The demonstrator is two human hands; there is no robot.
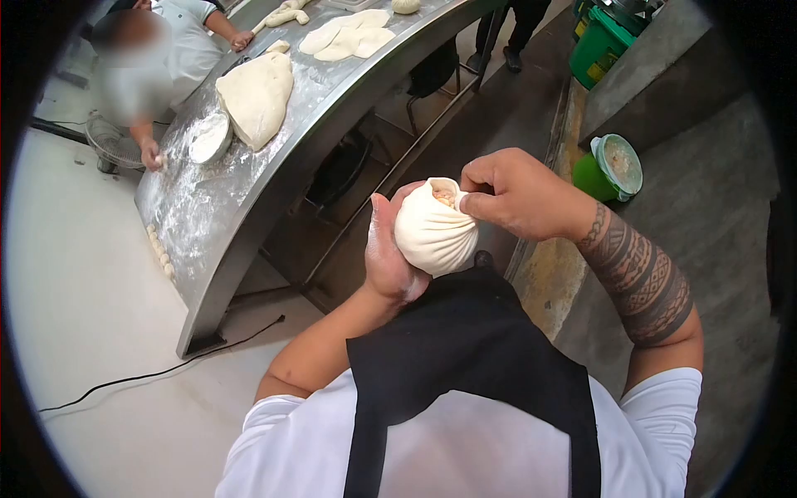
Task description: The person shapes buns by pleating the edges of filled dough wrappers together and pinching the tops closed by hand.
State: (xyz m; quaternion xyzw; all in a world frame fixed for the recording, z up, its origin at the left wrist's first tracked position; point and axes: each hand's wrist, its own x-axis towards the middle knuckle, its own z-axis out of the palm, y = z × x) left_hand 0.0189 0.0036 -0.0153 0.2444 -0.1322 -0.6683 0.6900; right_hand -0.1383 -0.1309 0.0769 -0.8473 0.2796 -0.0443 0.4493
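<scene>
A round, pleated dough bun [433, 234] rests in the middle of the head view, its folds running up to a small opening at the top. Pale, crumbly-looking filling [443, 196] shows inside that opening. My left hand [388, 249], dusted with flour, cups the bun from its left side and below, fingers partly hidden behind it. At the bun's upper right rim, my right hand [515, 195] pinches the dough edge between thumb and forefinger. The bun is held above the apron, away from the table.
A floured metal table [249, 187] curves along the left, bearing a large dough slab [256, 98], a flour bowl [210, 138] and flattened dough sheets [347, 35]. Another person [166, 58] stands behind it. Right of me stands a green bucket [591, 176]; a cable [166, 375] lies on the floor.
</scene>
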